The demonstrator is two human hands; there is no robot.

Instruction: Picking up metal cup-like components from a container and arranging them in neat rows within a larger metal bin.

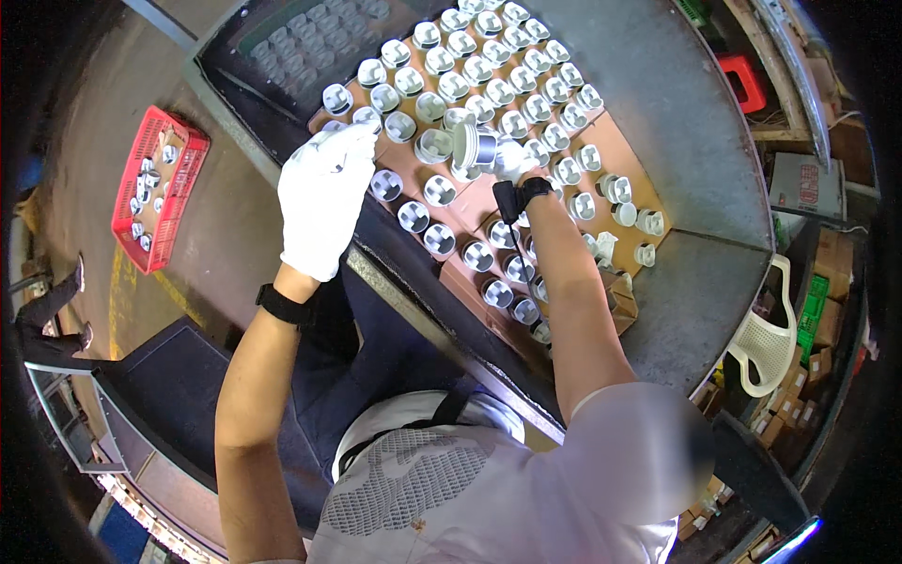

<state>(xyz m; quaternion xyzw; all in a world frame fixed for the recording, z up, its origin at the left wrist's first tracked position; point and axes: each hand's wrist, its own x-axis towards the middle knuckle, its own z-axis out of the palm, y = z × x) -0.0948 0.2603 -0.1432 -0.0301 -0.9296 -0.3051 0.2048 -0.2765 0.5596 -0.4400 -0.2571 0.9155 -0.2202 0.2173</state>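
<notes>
Rows of silvery engine pistons stand on brown cardboard laid over a metal workbench. My right hand, in a white glove, grips one piston tilted on its side above the others; its ringed, dark-sided skirt shows. To the left, my left hand, also gloved in white, is over the bench's near left edge beside the rows. Its fingers are drawn together toward the pistons, and whatever may be between them is hidden. A black strap with a small dark device is around my right wrist.
A red plastic crate holding several pistons stands on the floor at left. Grey metal panels border the bench. At right are a cream plastic chair, a green crate and cardboard boxes. Someone's legs show at far left.
</notes>
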